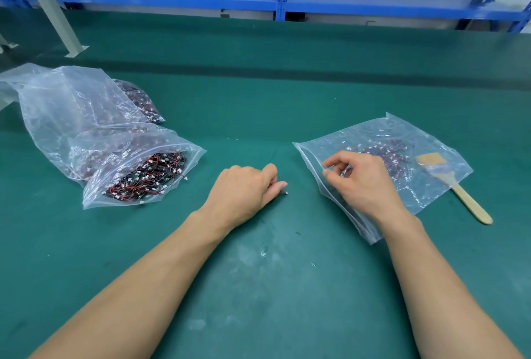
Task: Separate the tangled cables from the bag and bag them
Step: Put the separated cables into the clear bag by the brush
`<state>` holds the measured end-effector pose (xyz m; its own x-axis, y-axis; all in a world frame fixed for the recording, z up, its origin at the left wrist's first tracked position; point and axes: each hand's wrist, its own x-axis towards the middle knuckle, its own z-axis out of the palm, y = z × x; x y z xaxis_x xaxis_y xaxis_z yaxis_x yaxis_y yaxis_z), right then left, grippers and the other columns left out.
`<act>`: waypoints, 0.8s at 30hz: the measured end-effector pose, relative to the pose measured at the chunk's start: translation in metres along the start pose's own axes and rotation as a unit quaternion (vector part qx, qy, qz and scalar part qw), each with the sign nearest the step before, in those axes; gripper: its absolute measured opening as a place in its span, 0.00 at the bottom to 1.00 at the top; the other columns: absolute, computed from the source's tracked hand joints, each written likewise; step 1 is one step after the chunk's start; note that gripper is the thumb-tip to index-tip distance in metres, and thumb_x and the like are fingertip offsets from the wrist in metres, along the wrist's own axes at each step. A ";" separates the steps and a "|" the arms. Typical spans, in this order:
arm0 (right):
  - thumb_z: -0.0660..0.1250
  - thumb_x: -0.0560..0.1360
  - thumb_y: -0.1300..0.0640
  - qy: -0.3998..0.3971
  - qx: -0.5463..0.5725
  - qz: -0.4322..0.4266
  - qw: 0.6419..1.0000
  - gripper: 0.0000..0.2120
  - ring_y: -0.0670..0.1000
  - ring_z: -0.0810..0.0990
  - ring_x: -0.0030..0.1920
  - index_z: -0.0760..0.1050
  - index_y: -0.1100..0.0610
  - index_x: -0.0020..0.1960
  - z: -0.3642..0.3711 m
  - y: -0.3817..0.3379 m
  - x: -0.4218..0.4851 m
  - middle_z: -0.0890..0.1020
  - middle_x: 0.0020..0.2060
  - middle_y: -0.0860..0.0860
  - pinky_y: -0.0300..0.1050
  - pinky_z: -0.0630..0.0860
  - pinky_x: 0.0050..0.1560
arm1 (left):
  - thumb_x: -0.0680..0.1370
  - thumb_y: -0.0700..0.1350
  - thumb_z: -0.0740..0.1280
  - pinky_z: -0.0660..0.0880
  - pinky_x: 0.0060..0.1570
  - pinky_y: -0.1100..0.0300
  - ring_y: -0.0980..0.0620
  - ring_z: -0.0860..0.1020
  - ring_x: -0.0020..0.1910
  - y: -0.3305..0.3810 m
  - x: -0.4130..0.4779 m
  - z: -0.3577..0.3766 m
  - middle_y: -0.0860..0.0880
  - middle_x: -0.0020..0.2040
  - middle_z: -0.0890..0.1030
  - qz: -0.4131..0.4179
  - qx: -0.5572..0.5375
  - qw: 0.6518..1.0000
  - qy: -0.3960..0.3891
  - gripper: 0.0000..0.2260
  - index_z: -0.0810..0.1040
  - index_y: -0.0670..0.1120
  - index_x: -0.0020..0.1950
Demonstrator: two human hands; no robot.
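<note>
An open zip bag (138, 177) full of tangled red-and-black cables with white plugs lies on the left of the green table, mouth toward the middle. My left hand (244, 189) rests knuckles-up on the table in the middle, fingers closed around a small cable whose tip (285, 192) pokes out. To the right lies a flatter zip bag (402, 154) holding a thinner layer of cables. My right hand (359, 177) pinches this bag's near-left opening edge between thumb and fingers.
Behind the open bag sits a big crumpled plastic bag (63, 111) and another filled bag (140, 99). A wooden-handled brush (457, 189) lies partly under the right bag's edge. Blue shelving (281, 2) stands beyond the table; a grey post (48, 7) at far left.
</note>
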<state>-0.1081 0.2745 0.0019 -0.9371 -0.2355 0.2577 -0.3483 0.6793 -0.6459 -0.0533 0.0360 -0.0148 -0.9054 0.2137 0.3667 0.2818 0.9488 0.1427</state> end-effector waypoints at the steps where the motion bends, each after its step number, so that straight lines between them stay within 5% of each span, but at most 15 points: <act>1: 0.72 0.73 0.56 0.001 0.003 -0.001 1.000 0.08 0.43 0.73 0.30 0.80 0.44 0.42 -0.001 -0.001 0.000 0.80 0.33 0.37 0.36 0.71 0.38 | 0.83 0.58 0.59 0.68 0.33 0.55 0.40 0.74 0.32 0.000 0.001 0.000 0.49 0.32 0.78 -0.015 -0.009 1.000 -0.003 0.15 0.73 0.48 0.46; 6: 0.73 0.73 0.57 0.004 0.008 -0.003 1.000 0.07 0.43 0.73 0.30 0.81 0.44 0.42 -0.001 -0.004 0.000 0.80 0.33 0.37 0.29 0.70 0.36 | 0.82 0.53 0.65 0.67 0.32 0.56 0.48 0.68 0.27 0.003 0.002 -0.007 0.54 0.25 0.72 -0.091 -0.157 0.983 0.030 0.14 0.72 0.46 0.40; 10: 0.73 0.73 0.57 0.009 0.012 -0.011 1.000 0.07 0.42 0.74 0.31 0.82 0.44 0.43 -0.002 -0.008 0.000 0.80 0.32 0.36 0.28 0.70 0.37 | 0.80 0.54 0.65 0.65 0.30 0.61 0.55 0.67 0.25 0.020 0.014 -0.010 0.56 0.23 0.73 -0.221 -0.316 0.922 0.025 0.17 0.71 0.48 0.34; 17: 0.74 0.73 0.57 0.022 0.044 0.003 0.999 0.09 0.39 0.76 0.30 0.83 0.43 0.43 -0.002 -0.019 0.001 0.80 0.31 0.39 0.26 0.69 0.37 | 0.79 0.52 0.65 0.68 0.33 0.57 0.48 0.68 0.28 0.074 0.041 0.000 0.48 0.28 0.75 -0.317 -0.442 0.839 -0.006 0.19 0.72 0.44 0.32; 24: 0.71 0.75 0.59 0.019 0.130 0.047 0.990 0.12 0.43 0.76 0.26 0.81 0.42 0.41 -0.007 -0.023 0.001 0.80 0.30 0.38 0.40 0.72 0.38 | 0.81 0.51 0.63 0.68 0.34 0.54 0.46 0.73 0.35 0.069 0.037 0.008 0.49 0.31 0.77 -0.314 -0.330 0.890 -0.006 0.16 0.72 0.45 0.37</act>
<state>-0.1005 0.2640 0.0222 -0.9656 -0.1513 0.2115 -0.2592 0.4939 -0.8300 -0.0700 0.1116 0.0015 -0.9522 -0.3051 0.0151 -0.1595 0.5386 0.8273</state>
